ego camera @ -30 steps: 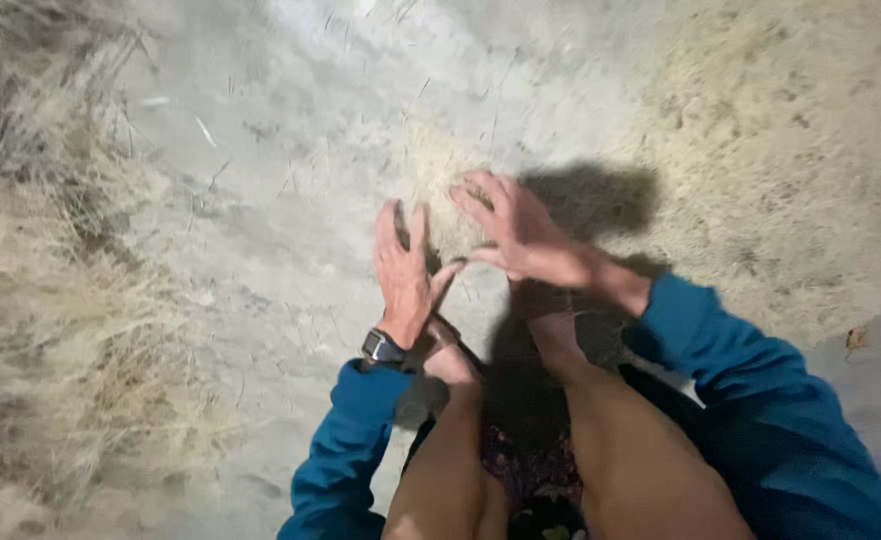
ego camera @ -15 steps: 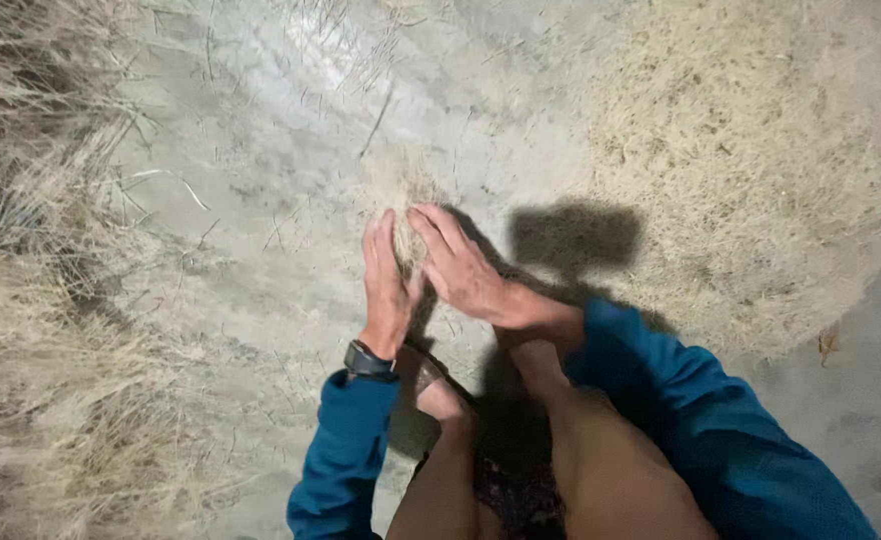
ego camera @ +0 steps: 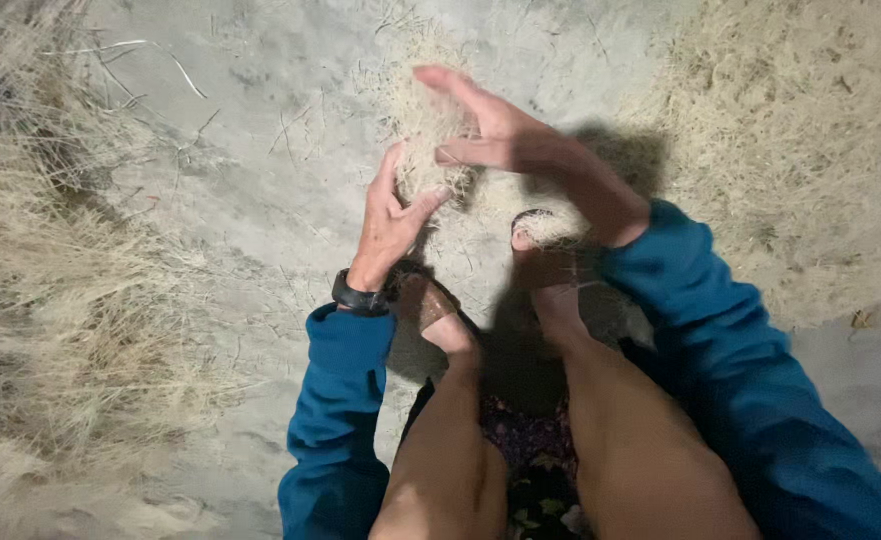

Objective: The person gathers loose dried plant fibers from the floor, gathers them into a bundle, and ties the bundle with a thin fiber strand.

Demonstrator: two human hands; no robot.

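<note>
Since half second ago, your hands lifted off ground, tuft now raised between them. Left hand (ego camera: pixel 389 225) at 9 o'clock of straw tuft (ego camera: pixel 423 135), fingers spread under it; right hand (ego camera: pixel 521 145) cupped over it from 3 o'clock. Tuft gathered; big straw pile (ego camera: pixel 801 150) waits at 2 o'clock, loose grass (ego camera: pixel 51 300) at 9. Tuft pale, dry, fine, shedding strands.

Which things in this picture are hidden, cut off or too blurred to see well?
Head view only:
- Left hand palm: turned away behind the dry grass clump, so the grip is unclear.
- Right hand fingers: motion-blurred.
- Feet: partly hidden by fallen grass and dark shadow; the brown sandal shows only in part.
- Grass pile: cut off by the right and top edges.
- Wristwatch face: hidden, only the black band shows.
</note>
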